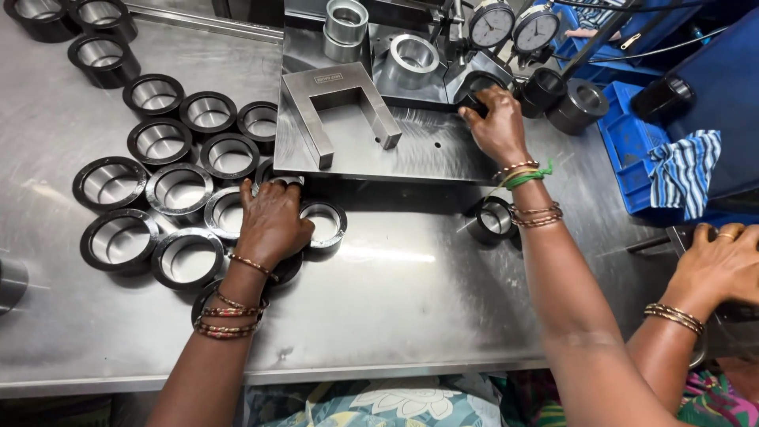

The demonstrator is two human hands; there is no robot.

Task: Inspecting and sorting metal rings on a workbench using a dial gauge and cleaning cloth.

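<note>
Patterned cloth (pixel 379 399) shows at the bottom edge, just below the rim of the steel table (pixel 411 292). From there two bangled forearms reach up over the table toward the raised steel plate (pixel 395 146), which serves as landmark.

Below the plate's left corner, the left hand (pixel 270 225) lies palm down on a cluster of black metal rings (pixel 178 190). Its fingers are spread fairly wide and flat over the nearest rings, with the fingertips close to the plate's front edge; whether they grip one cannot be told. One ring (pixel 324 224) sits just right of this hand, below the plate's front edge.

At the plate's right edge, the right hand (pixel 498 126) curls its fingers around a dark ring (pixel 478 83) under two round dial gauges (pixel 514 28) at the plate's far right. A lone ring (pixel 494 219) lies below the plate's right corner, beside that forearm.

On the plate lies a U-shaped steel block (pixel 340 95), and behind it stand bright steel cylinders (pixel 346 28).

Right of the plate, a blue crate (pixel 624 134) holds a striped cloth (pixel 684 170). Well to the plate's lower right, another person's hand (pixel 723 265) rests at the table's edge.
</note>
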